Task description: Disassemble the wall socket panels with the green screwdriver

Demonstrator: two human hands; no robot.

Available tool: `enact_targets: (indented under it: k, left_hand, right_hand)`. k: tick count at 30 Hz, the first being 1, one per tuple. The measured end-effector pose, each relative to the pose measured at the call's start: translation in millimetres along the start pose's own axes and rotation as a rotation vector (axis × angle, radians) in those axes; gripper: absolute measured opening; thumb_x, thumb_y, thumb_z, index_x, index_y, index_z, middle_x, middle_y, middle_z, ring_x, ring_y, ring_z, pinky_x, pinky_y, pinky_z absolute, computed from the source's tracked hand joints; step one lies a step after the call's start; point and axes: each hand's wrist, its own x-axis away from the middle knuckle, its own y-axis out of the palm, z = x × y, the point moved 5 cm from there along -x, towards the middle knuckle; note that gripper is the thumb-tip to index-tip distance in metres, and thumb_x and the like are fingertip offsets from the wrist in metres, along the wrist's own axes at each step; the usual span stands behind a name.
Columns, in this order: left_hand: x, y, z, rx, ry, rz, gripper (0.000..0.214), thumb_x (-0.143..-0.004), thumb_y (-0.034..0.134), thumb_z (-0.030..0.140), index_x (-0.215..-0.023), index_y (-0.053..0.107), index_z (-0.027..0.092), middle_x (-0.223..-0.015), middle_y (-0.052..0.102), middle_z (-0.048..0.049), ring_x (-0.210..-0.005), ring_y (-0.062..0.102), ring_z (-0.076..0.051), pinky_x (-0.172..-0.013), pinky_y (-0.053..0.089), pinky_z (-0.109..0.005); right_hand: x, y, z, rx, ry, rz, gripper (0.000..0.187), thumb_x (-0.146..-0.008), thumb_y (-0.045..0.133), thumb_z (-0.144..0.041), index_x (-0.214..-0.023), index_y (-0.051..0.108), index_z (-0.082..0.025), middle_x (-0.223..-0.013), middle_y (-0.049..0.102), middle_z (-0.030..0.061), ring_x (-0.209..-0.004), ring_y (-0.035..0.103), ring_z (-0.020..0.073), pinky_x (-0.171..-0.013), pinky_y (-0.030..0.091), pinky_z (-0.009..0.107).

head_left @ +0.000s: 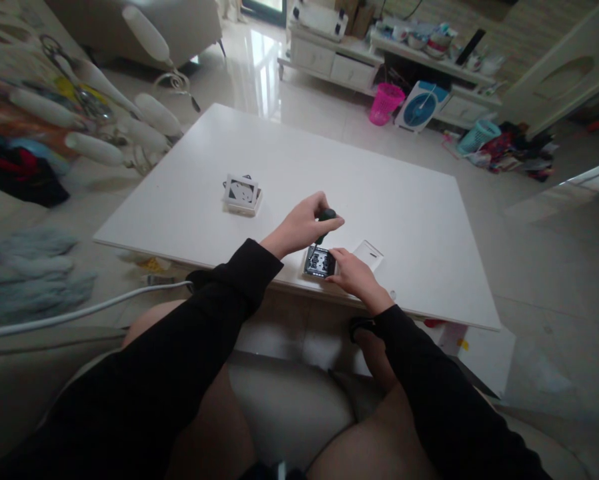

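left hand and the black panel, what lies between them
A screwdriver held in the left hand, its thin shaft running down toward the black panel, in the head view.

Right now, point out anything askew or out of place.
On the table, a white frame sits crooked on a white box, edges misaligned. On the floor, cloth lies heaped beside the blue basket, not tidied away.

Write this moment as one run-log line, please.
left grip: dark-handled screwdriver, pointing down at socket unit | right grip: steadying socket unit | white plate: beside right grip | second unit: table, left
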Motion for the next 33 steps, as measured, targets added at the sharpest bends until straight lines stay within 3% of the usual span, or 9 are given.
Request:
enact_targets:
  k: [4,7,9,14,17,19,25,28,33]
  left_hand:
    - [2.1,7.7,3.9,0.106,-0.054,-0.143,0.015,-0.094,0.061,0.031,-0.097,0.058,0.017,-0.082,0.069,-0.0035,-0.068,0.058,-0.010,-0.058,0.042,-0.022]
    - [1.8,8.7,7.7,0.138,-0.088,-0.220,0.027,-0.101,0.049,0.034,-0.094,0.065,0.013,-0.087,0.067,-0.0066,-0.071,0.058,-0.011,-0.055,0.043,-0.021]
    - [0.6,7.4,9.9,0.113,-0.084,-0.231,0.027,-0.100,0.052,0.033,-0.091,0.068,0.012,-0.087,0.066,-0.0063,-0.070,0.057,-0.010,-0.055,0.045,-0.020]
    - [-0.9,5.1,9.5,0.060,-0.079,-0.162,0.019,-0.093,0.068,0.030,-0.086,0.064,0.013,-0.076,0.061,-0.0021,-0.066,0.055,-0.009,-0.056,0.045,-0.022]
    - [-0.8,0.0,6.5,0.006,-0.051,-0.005,0.032,-0.080,0.083,0.025,-0.077,0.052,0.016,-0.075,0.061,-0.0006,-0.065,0.055,-0.008,-0.058,0.044,-0.022]
    - [-0.1,0.4,3.6,0.017,-0.047,0.019,0.038,-0.079,0.084,0.025,-0.076,0.047,0.018,-0.075,0.062,-0.0004,-0.065,0.055,-0.008,-0.059,0.044,-0.023]
    - [3.8,10.1,5.7,0.118,-0.068,-0.191,0.016,-0.096,0.064,0.032,-0.095,0.056,0.018,-0.082,0.065,-0.0024,-0.070,0.057,-0.010,-0.057,0.043,-0.021]
    - [4.2,10.7,10.0,0.120,-0.091,-0.264,0.028,-0.103,0.045,0.033,-0.097,0.066,0.014,-0.088,0.066,-0.0062,-0.077,0.060,-0.012,-0.056,0.044,-0.021]
    - [2.3,7.8,11.2,0.122,-0.106,-0.277,0.029,-0.100,0.053,0.036,-0.088,0.067,0.013,-0.093,0.067,-0.0075,-0.077,0.058,-0.011,-0.059,0.047,-0.020]
  right_hand:
    - [0.6,-0.3,-1.1,0.006,0.007,-0.005,0.066,-0.080,0.087,-0.029,-0.138,0.056,-0.021,-0.137,0.063,0.0132,-0.122,0.064,0.0313,-0.096,0.054,0.041]
    - [1.3,-1.4,-2.2,0.009,0.010,-0.006,0.066,-0.080,0.087,-0.028,-0.137,0.056,-0.022,-0.137,0.063,0.0126,-0.122,0.065,0.0308,-0.094,0.054,0.039]
    - [1.7,-2.1,-2.7,0.007,0.010,-0.010,0.066,-0.080,0.087,-0.028,-0.137,0.056,-0.022,-0.137,0.063,0.0126,-0.122,0.064,0.0304,-0.094,0.053,0.039]
    - [2.0,-1.7,-2.9,-0.006,0.001,-0.006,0.065,-0.080,0.086,-0.025,-0.137,0.056,-0.020,-0.137,0.062,0.0137,-0.124,0.063,0.0302,-0.099,0.052,0.039]
    - [1.6,-0.1,-1.8,-0.010,0.003,-0.002,0.067,-0.080,0.086,-0.025,-0.138,0.055,-0.019,-0.137,0.062,0.0142,-0.125,0.062,0.0303,-0.102,0.051,0.040]
    - [1.3,0.6,-1.1,-0.009,0.008,-0.003,0.067,-0.079,0.087,-0.026,-0.138,0.055,-0.019,-0.137,0.062,0.0140,-0.125,0.063,0.0306,-0.101,0.052,0.041]
    - [1.6,-1.4,-2.3,-0.010,0.007,-0.006,0.065,-0.080,0.086,-0.026,-0.137,0.056,-0.021,-0.138,0.062,0.0127,-0.124,0.064,0.0309,-0.098,0.053,0.040]
    - [1.6,-1.3,-2.4,-0.009,0.008,-0.003,0.065,-0.080,0.085,-0.027,-0.138,0.055,-0.021,-0.139,0.062,0.0127,-0.123,0.064,0.0313,-0.097,0.053,0.041]
    - [1.4,1.1,-1.0,0.001,0.014,-0.007,0.068,-0.081,0.085,-0.028,-0.140,0.054,-0.021,-0.140,0.061,0.0135,-0.122,0.065,0.0319,-0.095,0.054,0.042]
